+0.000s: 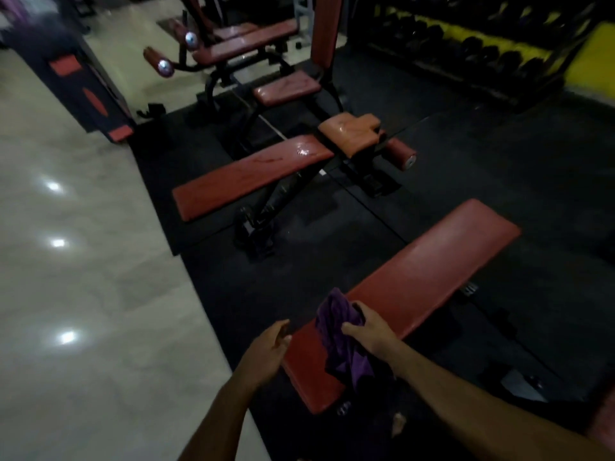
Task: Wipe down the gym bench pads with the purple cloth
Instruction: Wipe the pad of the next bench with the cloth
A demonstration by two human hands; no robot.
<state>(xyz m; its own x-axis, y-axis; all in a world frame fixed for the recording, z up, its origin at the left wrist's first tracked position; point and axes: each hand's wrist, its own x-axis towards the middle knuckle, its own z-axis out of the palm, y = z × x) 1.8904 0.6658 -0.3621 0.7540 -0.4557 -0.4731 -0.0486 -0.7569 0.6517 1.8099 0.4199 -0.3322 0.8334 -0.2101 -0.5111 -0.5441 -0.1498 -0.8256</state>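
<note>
The right hand (366,331) grips the bunched purple cloth (339,341) on the near end of the closest red bench pad (432,267); the left hand (269,347) hovers beside that pad's edge, fingers relaxed and holding nothing. Wiping looks barely begun here, so next I would sweep the cloth along toward the far end.

A dim gym room. Black rubber matting (349,234) covers the right and middle of the floor, meeting glossy pale tiles (76,294) on the left (three ceiling-light reflections gleam there). A dumbbell rack (472,51) stands before a yellow wall (585,64) at top right.
</note>
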